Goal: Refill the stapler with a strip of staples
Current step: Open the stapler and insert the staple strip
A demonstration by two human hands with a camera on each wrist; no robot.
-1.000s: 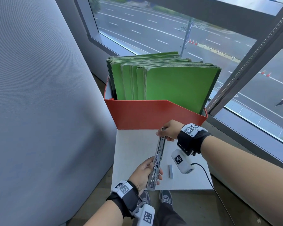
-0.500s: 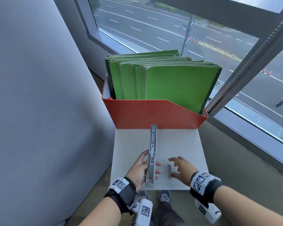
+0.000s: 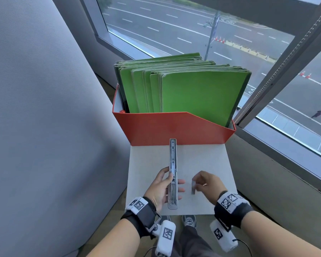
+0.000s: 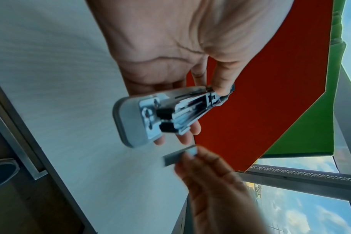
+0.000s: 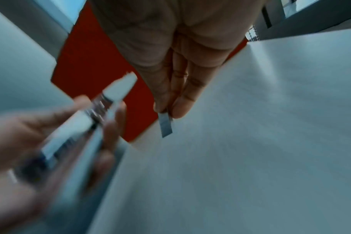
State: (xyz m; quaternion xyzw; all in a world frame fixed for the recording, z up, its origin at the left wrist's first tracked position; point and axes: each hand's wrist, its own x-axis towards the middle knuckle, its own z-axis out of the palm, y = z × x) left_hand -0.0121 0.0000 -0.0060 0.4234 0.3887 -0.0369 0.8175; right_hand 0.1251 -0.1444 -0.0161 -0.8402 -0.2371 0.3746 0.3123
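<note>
The grey stapler (image 3: 173,164) is swung fully open, its metal channel facing up, above the white table (image 3: 208,160). My left hand (image 3: 162,188) grips its near half, thumb on one side and fingers on the other. In the left wrist view the stapler (image 4: 150,114) shows its hinge end and magazine. My right hand (image 3: 206,184) pinches a short grey strip of staples (image 3: 193,188) just right of the stapler, lifted off the table. The strip of staples (image 5: 166,126) hangs from thumb and finger in the right wrist view, and the staple strip (image 4: 179,155) appears below the stapler in the left wrist view.
A red file box (image 3: 174,130) full of green folders (image 3: 198,91) stands at the table's far edge, just beyond the stapler's tip. A grey partition (image 3: 44,108) rises on the left. A window sill (image 3: 278,169) runs along the right. My shoes (image 3: 189,220) show under the near edge.
My right hand left the stapler's far end, came down to the staple strip on the table and picked it up. The left hand keeps holding the opened stapler, now straighter.
</note>
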